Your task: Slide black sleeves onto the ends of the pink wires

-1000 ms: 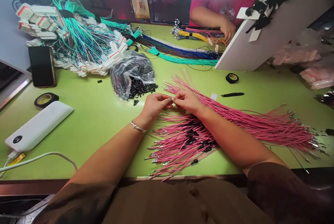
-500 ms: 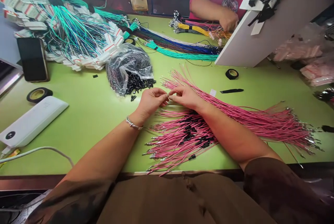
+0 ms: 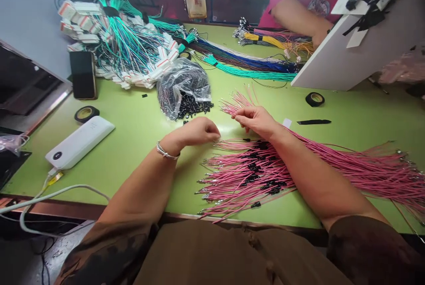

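Note:
My left hand (image 3: 203, 131) is closed in a pinch at the metal-tipped end of a pink wire (image 3: 229, 144), at the top of a fanned group with small black sleeves (image 3: 254, 167) on it. Up and to the right, my right hand (image 3: 257, 121) reaches over the wires, thumb and forefinger closed at the tips of a second pink wire bunch (image 3: 234, 104). What lies exactly between those fingertips is partly hidden. This bunch runs under my right forearm to the right. A clear plastic bag (image 3: 184, 83) spilling small black sleeves (image 3: 194, 105) sits behind my left hand.
At left are a phone (image 3: 83, 75), a tape roll (image 3: 86, 113) and a white power bank (image 3: 79, 142) with a cable. Green wire bundles (image 3: 126, 46) lie behind. A tape roll (image 3: 314, 99), black strip (image 3: 314, 122) and tilted white board (image 3: 341, 55) stand right. A co-worker's arm (image 3: 295, 17) is opposite.
My hands, fingertips together before, have moved apart. The left went down to the sleeved wires, the right to the tips of the other bunch. The camera view has shifted left.

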A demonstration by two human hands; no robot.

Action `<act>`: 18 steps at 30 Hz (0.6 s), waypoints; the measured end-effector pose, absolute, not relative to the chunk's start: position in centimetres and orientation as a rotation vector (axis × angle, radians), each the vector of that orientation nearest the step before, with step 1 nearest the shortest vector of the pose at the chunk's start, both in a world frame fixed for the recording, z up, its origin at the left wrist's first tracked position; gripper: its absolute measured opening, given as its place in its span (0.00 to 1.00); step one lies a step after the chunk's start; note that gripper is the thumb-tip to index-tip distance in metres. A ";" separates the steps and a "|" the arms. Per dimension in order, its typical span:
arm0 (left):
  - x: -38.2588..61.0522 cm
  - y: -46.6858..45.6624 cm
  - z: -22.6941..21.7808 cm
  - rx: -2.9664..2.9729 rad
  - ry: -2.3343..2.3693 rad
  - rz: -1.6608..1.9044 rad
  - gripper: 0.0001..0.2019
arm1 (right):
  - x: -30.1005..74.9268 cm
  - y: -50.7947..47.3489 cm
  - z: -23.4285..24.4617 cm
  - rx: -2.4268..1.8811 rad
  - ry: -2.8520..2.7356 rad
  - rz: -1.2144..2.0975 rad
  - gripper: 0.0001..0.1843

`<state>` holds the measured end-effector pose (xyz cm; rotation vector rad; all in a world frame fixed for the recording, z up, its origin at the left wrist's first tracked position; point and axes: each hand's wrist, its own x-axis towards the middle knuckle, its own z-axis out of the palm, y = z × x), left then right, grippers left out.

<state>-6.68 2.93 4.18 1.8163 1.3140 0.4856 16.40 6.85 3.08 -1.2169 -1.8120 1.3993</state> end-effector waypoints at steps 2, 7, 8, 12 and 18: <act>-8.0 3.4 4.1 1.718 1.600 0.691 0.06 | 15.5 6.6 2.2 -1.265 -1.705 1.397 0.16; -9.6 4.6 2.7 1.695 1.999 0.818 0.03 | 14.7 6.2 1.7 -1.274 -1.656 1.267 0.08; -9.7 4.7 2.5 1.733 2.025 0.793 0.01 | 14.7 6.2 1.7 -1.248 -1.659 1.232 0.07; -11.3 4.8 2.7 1.782 2.151 0.781 0.05 | 14.7 6.3 1.5 -1.222 -1.667 1.176 0.05; -13.1 4.7 2.4 1.843 2.102 0.533 0.11 | 14.6 6.6 0.9 -1.238 -1.651 1.152 0.05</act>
